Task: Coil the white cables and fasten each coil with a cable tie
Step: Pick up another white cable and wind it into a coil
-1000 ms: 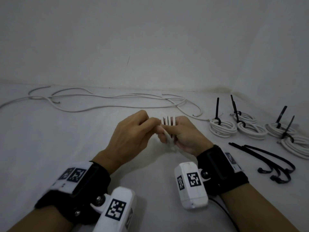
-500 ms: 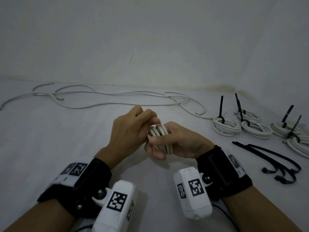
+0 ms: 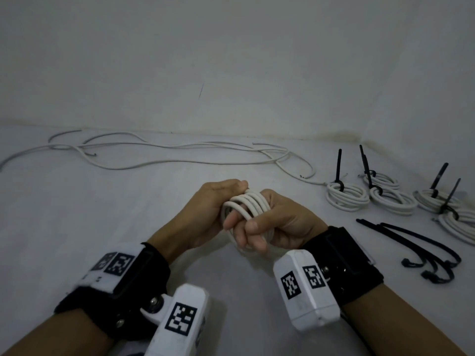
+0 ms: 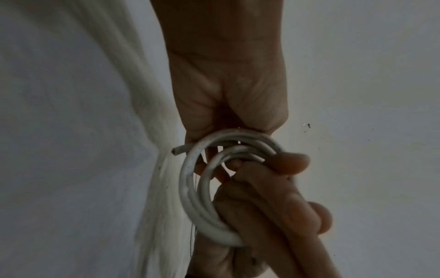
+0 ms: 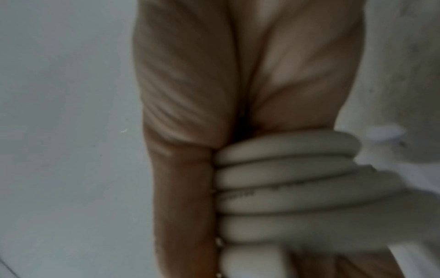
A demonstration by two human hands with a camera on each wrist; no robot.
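Observation:
A small coil of white cable (image 3: 253, 204) of several turns is held above the table between both hands. My left hand (image 3: 221, 201) grips its left side, fingers curled over the turns. My right hand (image 3: 253, 233) has its fingers passed through the coil and curled round it. In the left wrist view the coil (image 4: 202, 191) shows as a ring with a cut end (image 4: 178, 150) sticking out left. In the right wrist view the turns (image 5: 285, 180) lie stacked against my right hand (image 5: 204, 105). Loose black cable ties (image 3: 426, 246) lie on the table to the right.
Several loose white cables (image 3: 180, 155) sprawl along the back of the white table (image 3: 77, 214) near the wall. Several finished coils with upright black ties (image 3: 347, 197) (image 3: 393, 200) (image 3: 437, 199) sit at the right, one (image 3: 460, 226) at the frame edge.
Both hands have come nearer to me and lower. The coil has turned from edge-on upright to tilted, and my right fingers have curled further round it.

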